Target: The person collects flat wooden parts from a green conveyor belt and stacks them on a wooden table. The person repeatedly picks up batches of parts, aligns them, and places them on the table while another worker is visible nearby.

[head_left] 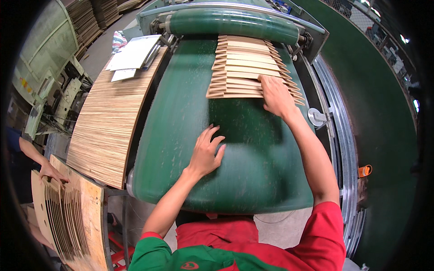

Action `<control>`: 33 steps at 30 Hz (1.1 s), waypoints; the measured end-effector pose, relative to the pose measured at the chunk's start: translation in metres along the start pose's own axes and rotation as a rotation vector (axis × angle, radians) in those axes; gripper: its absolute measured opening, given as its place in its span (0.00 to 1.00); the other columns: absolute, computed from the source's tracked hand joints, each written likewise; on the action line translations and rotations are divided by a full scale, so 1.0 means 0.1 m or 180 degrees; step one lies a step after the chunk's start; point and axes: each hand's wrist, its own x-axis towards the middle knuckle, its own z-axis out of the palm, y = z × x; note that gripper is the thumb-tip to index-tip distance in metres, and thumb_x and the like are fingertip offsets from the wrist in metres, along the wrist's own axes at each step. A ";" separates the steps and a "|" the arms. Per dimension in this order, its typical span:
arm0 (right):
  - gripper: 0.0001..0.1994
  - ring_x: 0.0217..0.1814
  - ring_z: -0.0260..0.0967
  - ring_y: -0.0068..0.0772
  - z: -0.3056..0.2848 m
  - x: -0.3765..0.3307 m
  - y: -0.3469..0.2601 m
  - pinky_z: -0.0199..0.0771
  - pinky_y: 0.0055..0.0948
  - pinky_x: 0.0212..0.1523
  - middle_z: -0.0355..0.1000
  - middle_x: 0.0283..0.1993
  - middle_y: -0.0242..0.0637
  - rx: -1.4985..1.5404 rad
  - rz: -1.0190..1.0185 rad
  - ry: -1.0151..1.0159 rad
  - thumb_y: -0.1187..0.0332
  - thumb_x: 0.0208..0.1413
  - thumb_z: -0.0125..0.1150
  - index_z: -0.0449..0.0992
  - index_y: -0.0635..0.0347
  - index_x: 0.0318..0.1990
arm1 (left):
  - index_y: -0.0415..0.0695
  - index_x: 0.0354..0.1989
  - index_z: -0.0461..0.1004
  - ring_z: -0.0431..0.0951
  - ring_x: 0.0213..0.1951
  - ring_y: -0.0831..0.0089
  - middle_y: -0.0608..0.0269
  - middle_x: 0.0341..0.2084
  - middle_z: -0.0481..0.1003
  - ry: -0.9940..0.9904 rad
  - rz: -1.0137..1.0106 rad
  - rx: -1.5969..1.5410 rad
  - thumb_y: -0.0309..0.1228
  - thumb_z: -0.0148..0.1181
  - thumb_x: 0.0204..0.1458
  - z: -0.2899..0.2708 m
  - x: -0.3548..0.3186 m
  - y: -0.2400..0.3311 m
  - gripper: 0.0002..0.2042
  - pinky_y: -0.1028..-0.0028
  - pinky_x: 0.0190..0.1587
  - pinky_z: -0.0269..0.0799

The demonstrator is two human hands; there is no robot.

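Folded brown cardboard blanks (244, 68) lie overlapped in a row on the green conveyor belt (176, 149), the far end running up to the green roller. On the right side of the row, my right hand (276, 95) has its fingers curled down onto the near blanks; its fingertips are partly hidden. My left hand (207, 151) is over the belt, nearer to me and left of the row. Its fingers are spread and slightly bent, with nothing in them.
A large green roller (233, 22) spans the belt's far end. Left of the belt, papers (133, 52) rest on a stack of corrugated cardboard (106, 113). Another person's hand (52, 171) touches upright cardboard pieces (63, 217) at lower left. Metal rails (337, 117) flank the right side.
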 end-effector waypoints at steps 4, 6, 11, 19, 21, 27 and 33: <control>0.53 0.66 0.69 0.51 0.02 0.32 0.00 0.72 0.46 0.63 0.73 0.60 0.51 -0.0319 0.0160 -0.0367 0.65 0.41 0.82 0.56 0.71 0.74 | 0.38 0.50 0.80 0.66 0.71 0.42 0.42 0.65 0.71 0.0006 -0.0039 0.0030 0.27 0.68 0.56 -0.12 -0.04 -0.03 0.14 0.50 0.71 0.65; 0.57 0.66 0.69 0.51 0.01 0.48 0.04 0.72 0.48 0.64 0.72 0.61 0.51 -0.0484 0.0173 -0.0404 0.63 0.42 0.83 0.52 0.71 0.77 | 0.38 0.50 0.81 0.66 0.71 0.42 0.43 0.66 0.71 0.0037 -0.0154 -0.0011 0.27 0.68 0.56 -0.22 -0.10 -0.05 0.14 0.50 0.72 0.64; 0.41 0.68 0.66 0.53 -0.05 0.80 0.20 0.60 0.58 0.69 0.70 0.61 0.52 -0.0378 0.0303 -0.0815 0.66 0.45 0.70 0.67 0.66 0.71 | 0.39 0.51 0.81 0.66 0.72 0.42 0.44 0.66 0.71 -0.0003 -0.0434 0.0003 0.26 0.67 0.57 -0.48 -0.34 -0.11 0.13 0.50 0.72 0.64; 0.27 0.67 0.69 0.57 -0.02 0.98 0.32 0.65 0.57 0.68 0.73 0.58 0.59 0.0221 0.0290 -0.0933 0.72 0.44 0.60 0.77 0.66 0.57 | 0.39 0.51 0.81 0.66 0.71 0.42 0.46 0.65 0.72 0.0002 -0.0594 -0.0014 0.26 0.66 0.58 -0.67 -0.28 -0.10 0.13 0.51 0.71 0.65; 0.25 0.64 0.74 0.59 -0.05 0.98 0.33 0.72 0.54 0.65 0.77 0.54 0.62 0.0687 0.0300 -0.1151 0.74 0.44 0.59 0.77 0.68 0.55 | 0.40 0.51 0.81 0.69 0.70 0.44 0.46 0.63 0.74 0.0207 -0.0358 -0.0107 0.26 0.66 0.58 -0.73 -0.12 -0.01 0.13 0.52 0.71 0.66; 0.31 0.68 0.72 0.58 -0.08 0.54 0.07 0.74 0.51 0.67 0.73 0.63 0.63 0.0430 0.0099 -0.1223 0.72 0.43 0.69 0.71 0.73 0.57 | 0.39 0.52 0.80 0.77 0.63 0.48 0.47 0.56 0.79 0.0976 0.0603 -0.0329 0.25 0.66 0.58 -0.84 1.14 0.15 0.14 0.56 0.67 0.71; 0.51 0.83 0.53 0.58 0.01 0.10 -0.22 0.56 0.60 0.79 0.56 0.79 0.62 0.0258 0.0301 -0.1246 0.66 0.42 0.81 0.58 0.73 0.73 | 0.33 0.63 0.72 0.75 0.62 0.46 0.43 0.61 0.75 -0.1302 0.0843 0.0965 0.26 0.65 0.51 -0.18 2.86 -0.19 0.27 0.56 0.66 0.72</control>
